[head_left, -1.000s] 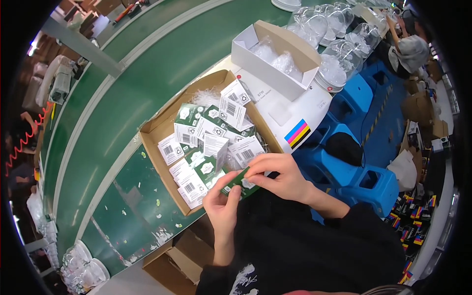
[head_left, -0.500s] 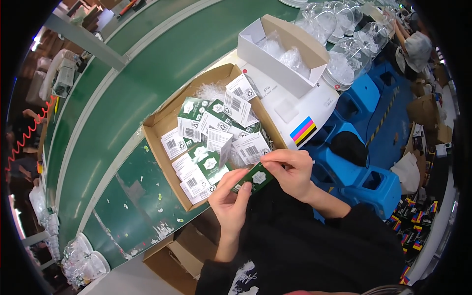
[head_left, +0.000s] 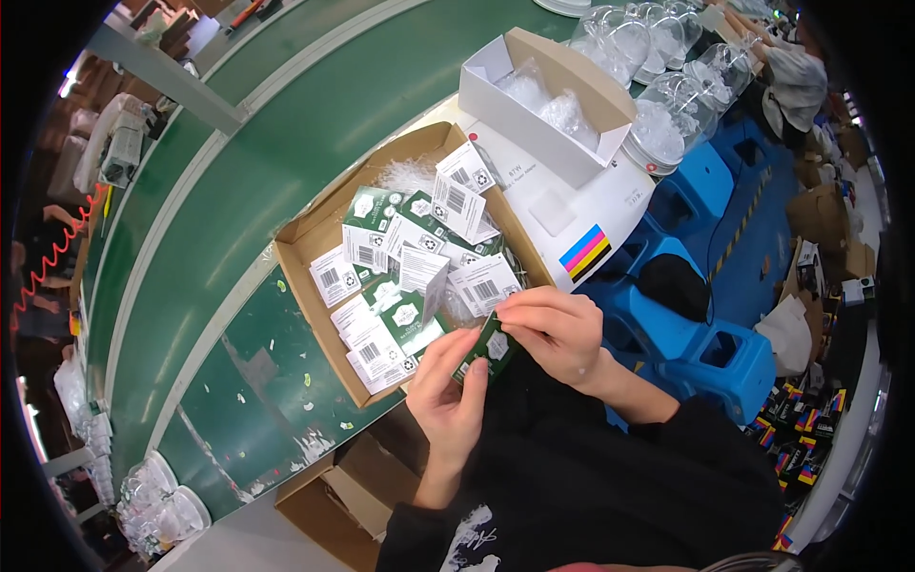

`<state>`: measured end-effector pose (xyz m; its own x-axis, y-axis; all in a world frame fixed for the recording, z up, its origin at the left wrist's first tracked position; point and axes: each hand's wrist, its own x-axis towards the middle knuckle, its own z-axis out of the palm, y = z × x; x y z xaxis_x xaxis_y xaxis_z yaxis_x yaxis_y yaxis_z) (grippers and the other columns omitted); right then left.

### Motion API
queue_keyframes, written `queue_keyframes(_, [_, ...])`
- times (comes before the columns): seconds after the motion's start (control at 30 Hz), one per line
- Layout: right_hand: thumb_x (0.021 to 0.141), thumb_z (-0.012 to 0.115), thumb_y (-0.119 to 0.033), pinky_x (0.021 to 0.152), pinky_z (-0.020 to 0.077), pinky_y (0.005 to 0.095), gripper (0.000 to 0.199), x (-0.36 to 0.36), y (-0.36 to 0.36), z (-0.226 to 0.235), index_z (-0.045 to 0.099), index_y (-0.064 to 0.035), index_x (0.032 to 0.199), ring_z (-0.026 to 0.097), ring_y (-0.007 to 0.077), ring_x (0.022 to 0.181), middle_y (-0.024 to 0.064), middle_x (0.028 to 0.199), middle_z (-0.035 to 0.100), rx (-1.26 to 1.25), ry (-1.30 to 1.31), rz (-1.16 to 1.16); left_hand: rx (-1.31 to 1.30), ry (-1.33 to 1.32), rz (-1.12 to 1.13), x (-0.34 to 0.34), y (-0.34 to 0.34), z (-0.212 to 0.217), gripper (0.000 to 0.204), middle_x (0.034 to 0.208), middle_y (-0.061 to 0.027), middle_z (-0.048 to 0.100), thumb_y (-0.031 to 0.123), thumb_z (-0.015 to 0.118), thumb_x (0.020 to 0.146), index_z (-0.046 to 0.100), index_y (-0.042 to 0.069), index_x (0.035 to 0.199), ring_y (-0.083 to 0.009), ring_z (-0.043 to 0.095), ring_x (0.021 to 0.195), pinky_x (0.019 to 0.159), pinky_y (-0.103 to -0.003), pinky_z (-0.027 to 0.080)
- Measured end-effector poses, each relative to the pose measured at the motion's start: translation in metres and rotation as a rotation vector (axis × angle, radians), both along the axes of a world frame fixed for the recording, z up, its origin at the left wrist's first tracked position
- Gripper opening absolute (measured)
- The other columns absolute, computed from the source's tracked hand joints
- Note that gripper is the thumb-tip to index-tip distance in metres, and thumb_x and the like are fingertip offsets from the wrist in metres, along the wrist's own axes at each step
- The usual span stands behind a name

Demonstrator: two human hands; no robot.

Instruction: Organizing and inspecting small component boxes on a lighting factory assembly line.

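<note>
A small green printed card (head_left: 497, 345) with a white emblem is held between my two hands, just off the near right edge of a shallow cardboard tray (head_left: 434, 146). My left hand (head_left: 446, 398) pinches its left side between thumb and fingers. The fingertips of my right hand (head_left: 558, 336) close on its upper edge. In the tray lies a loose heap of similar green cards (head_left: 408, 316), many with white barcoded backs, such as a white-backed card (head_left: 459, 205). Crumpled clear film (head_left: 408, 178) shows at the tray's far end.
Beyond the tray, a long white box (head_left: 553, 157) holds bubble wrap (head_left: 569, 116) on a white carton (head_left: 581, 229). Clear domes (head_left: 677, 105) crowd the far right. Blue plastic stools (head_left: 729, 377) stand to the right; an open cardboard box (head_left: 329, 520) sits below the green table (head_left: 257, 400).
The green card has tilted more upright between my hands. My right hand has shifted slightly left, and its fingers still pinch the card's upper edge.
</note>
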<state>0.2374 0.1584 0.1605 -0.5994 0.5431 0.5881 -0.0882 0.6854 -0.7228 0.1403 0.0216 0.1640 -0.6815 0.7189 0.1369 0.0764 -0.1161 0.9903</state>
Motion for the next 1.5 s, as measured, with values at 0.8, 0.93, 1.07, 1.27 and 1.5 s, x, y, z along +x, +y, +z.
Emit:
queue_keyframes(0.8, [0.079,0.074,-0.004,0.069,0.0547,0.0307,0.011,0.005,-0.003,-0.004,0.071,-0.0018,0.089,0.068,0.0237,0.08,0.0104,0.093,0.068,-0.127,0.012,0.192,-0.004,-0.521,-0.285,0.003,-0.002,-0.035,0.01,0.093,-0.0022,0.058,0.007,0.049,0.099,0.057,0.001,0.102,-0.0062,0.053,0.086,0.076,-0.02,0.043])
queue_keyframes(0.93, [0.084,0.07,-0.003,0.08,0.0522,0.032,0.012,0.005,-0.003,-0.006,0.07,-0.0003,0.097,0.065,0.0239,0.092,0.0114,0.102,0.066,-0.298,-0.024,0.313,-0.03,-0.476,-0.248,0.0,-0.003,-0.043,0.019,0.097,-0.0026,0.06,0.013,0.048,0.1,0.058,-0.001,0.108,-0.008,0.055,0.088,0.079,-0.021,0.044])
queue_keyframes(1.07, [0.085,0.068,-0.005,0.079,0.0508,0.0281,0.013,0.003,-0.009,-0.011,0.07,-0.0032,0.099,0.065,0.0201,0.092,0.0074,0.102,0.065,-0.336,-0.023,0.342,0.083,-0.739,-0.089,-0.002,-0.009,-0.07,0.024,0.099,-0.0132,0.068,0.012,0.057,0.093,0.06,-0.004,0.11,-0.0159,0.066,0.089,0.077,-0.027,0.051])
queue_keyframes(1.27, [0.087,0.067,-0.009,0.079,0.0506,0.0285,0.013,0.005,-0.004,-0.016,0.069,-0.0042,0.099,0.064,0.0199,0.092,0.0046,0.103,0.065,-0.33,-0.078,0.356,-0.263,0.184,-0.274,-0.023,-0.018,-0.065,0.024,0.104,-0.0116,0.061,0.017,0.052,0.1,0.058,0.001,0.117,-0.0208,0.058,0.097,0.083,-0.031,0.048])
queue_keyframes(1.5, [0.086,0.07,-0.007,0.081,0.0506,0.0299,0.013,0.011,0.003,-0.013,0.069,-0.0019,0.097,0.063,0.0224,0.094,0.007,0.102,0.065,-0.203,0.024,0.317,-0.345,-0.286,-0.316,-0.032,-0.008,-0.04,0.019,0.089,-0.0019,0.063,0.014,0.058,0.097,0.064,-0.004,0.096,-0.0099,0.054,0.084,0.079,-0.025,0.044])
